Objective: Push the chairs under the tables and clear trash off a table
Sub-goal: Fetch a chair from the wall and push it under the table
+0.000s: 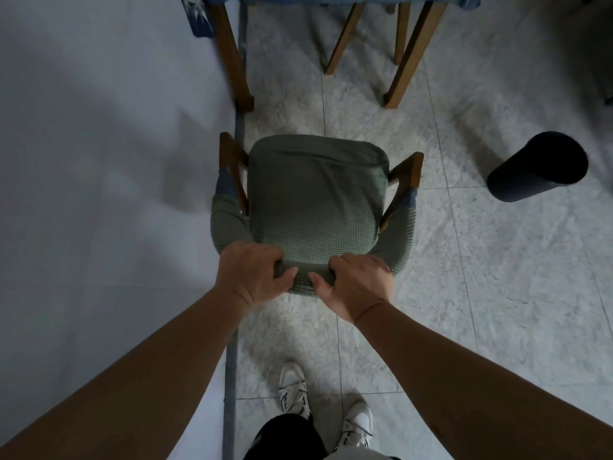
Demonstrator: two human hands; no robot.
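A wooden chair (315, 197) with a green knitted cover on its seat and backrest stands on the tiled floor, seen from above and behind. Both hands grip the top of its backrest: my left hand (255, 273) on the left part, my right hand (355, 283) on the right part, thumbs toward me. Ahead, at the top of the view, is a table (232, 58) with wooden legs and a blue patterned cloth. The chair's seat lies short of the table legs, with a strip of bare floor between them. The tabletop is out of view.
A white wall (99, 161) runs close along the chair's left side. A dark cylindrical bin (537, 167) stands on the floor to the right. Further wooden legs (345, 38) show under the table. My white shoes (331, 410) are behind the chair.
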